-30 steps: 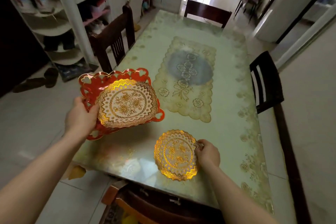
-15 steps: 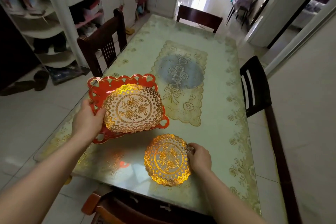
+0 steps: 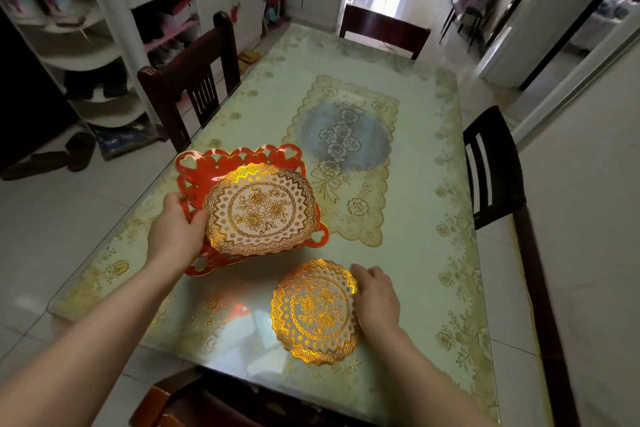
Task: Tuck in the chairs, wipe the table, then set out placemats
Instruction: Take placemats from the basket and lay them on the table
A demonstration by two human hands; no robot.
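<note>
Well into the last of the three steps, to judge by the layout. Four seats drawn close against the table [image 3: 426, 121]: left chair [image 3: 194, 80] at the left edge, far chair [image 3: 382, 29] at the top end, right chair [image 3: 491, 166] at the right edge, near chair [image 3: 194, 402] under the bottom edge of the frame. Tucking in: apparently done. No cloth anywhere in view, and a glossy, reflective top with no crumbs or spills to be seen. Wiping: probably done too, though impossible to confirm from a shine alone.

Placemats only begun. Lower middle of the frame: one round gold placemat [image 3: 313, 312] lying flat on the table in front of the near chair. On its right rim, the right hand [image 3: 375, 300], fingers lightly bent and touching the edge. Thumb hidden, so no telling whether pinching the mat or merely pressing it into place.

Left of centre: the left hand [image 3: 176, 229] clasping the remaining stack [image 3: 263, 246] by its left side, thumb on top, apparently clear of the table top and tilted a little. Uppermost, a round white-and-gold mat [image 3: 259, 208]; beneath it, a red heart-edged mat [image 3: 207, 166]. Perhaps more between, count unclear.

Left to do, by this reckoning: settling the first mat, then laying one before each of the other three seats. None there yet.
</note>
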